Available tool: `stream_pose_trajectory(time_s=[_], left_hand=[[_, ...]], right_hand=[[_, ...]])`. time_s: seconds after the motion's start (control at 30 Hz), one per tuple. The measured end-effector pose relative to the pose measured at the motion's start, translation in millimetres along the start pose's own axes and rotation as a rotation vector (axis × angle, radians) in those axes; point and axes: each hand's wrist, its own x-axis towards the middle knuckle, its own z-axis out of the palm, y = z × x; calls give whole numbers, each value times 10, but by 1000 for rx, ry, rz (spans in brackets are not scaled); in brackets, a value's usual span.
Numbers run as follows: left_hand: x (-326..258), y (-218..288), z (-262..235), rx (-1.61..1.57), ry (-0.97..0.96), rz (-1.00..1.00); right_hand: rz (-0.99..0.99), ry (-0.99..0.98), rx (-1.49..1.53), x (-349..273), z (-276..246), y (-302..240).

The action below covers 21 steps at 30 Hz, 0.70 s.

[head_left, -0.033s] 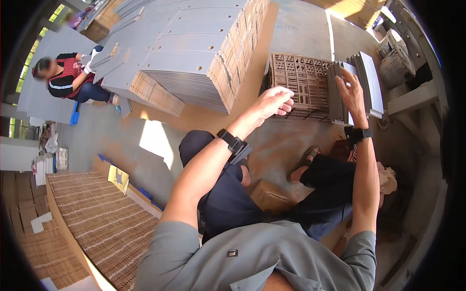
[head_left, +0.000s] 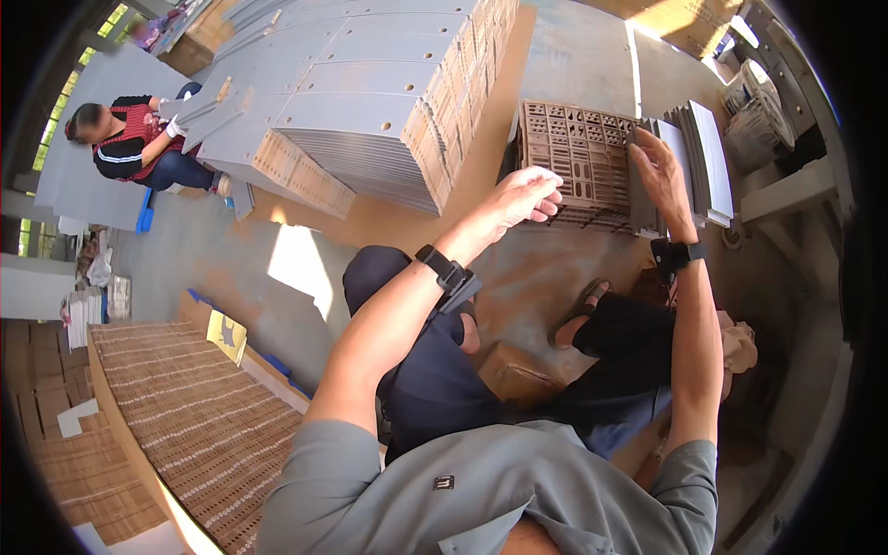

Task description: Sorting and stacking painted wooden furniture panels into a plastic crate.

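My left hand (head_left: pixel 527 196), fingers curled inward, is over the near left part of a brown slotted crate-like block (head_left: pixel 583 166). If anything is between those fingers, it is too small or hidden to make out. To the right, my right hand (head_left: pixel 662 168) has bent, spread fingers and shows nothing in them. It is over the block's right side, by upright grey panels (head_left: pixel 705 162) standing in a row; whether it touches them I cannot tell. Both wrists carry black straps.
A large stack of grey panels (head_left: pixel 370 79) with drilled wooden edges stands ahead left. Beyond it a gloved person (head_left: pixel 139 143) handles grey strips. Drilled brown pieces (head_left: pixel 194 407) fill the lower left. A cardboard box (head_left: pixel 521 372) sits between my feet; buckets (head_left: pixel 754 120) stand right.
My right hand has shifted slightly left, its fingers closer to the brown block. My left hand has hardly moved. The other person's posture has changed a little.
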Motion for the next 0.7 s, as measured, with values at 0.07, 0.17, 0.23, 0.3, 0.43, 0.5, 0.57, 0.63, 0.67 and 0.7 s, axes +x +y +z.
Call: stream_pose_trajectory(time_s=[0.07,0.17,0.23,0.3,0.43,0.5,0.57,0.63,0.67,0.7], left_hand=[[-131,-88,-57,18,24,35],[-349,-165,-70,67,67,63],[-480,-167,-63,70,102,-56],[-665,-118,-132,61,125,-96],[-931,-133,-595,-285,729,123],[-1034,-58,-982,-388,860,228],[-1074,96,-1203,-468,893,216],[-1020,211,-1322,-455,865,200],[-976,258,-1340,-432,898,212],[-932,293,-1356,-410,929,224]], right_hand=[[14,-182,190,53,307,-282],[-37,-373,252,85,602,-757],[21,-433,524,-14,741,-1033],[69,-527,631,-30,891,-1159],[138,-619,848,63,1236,-1511],[186,-651,882,46,1498,-1557],[285,-705,917,60,1662,-1606],[296,-709,954,99,1802,-1635],[305,-696,980,115,1871,-1655],[316,-684,1003,139,1937,-1670]])
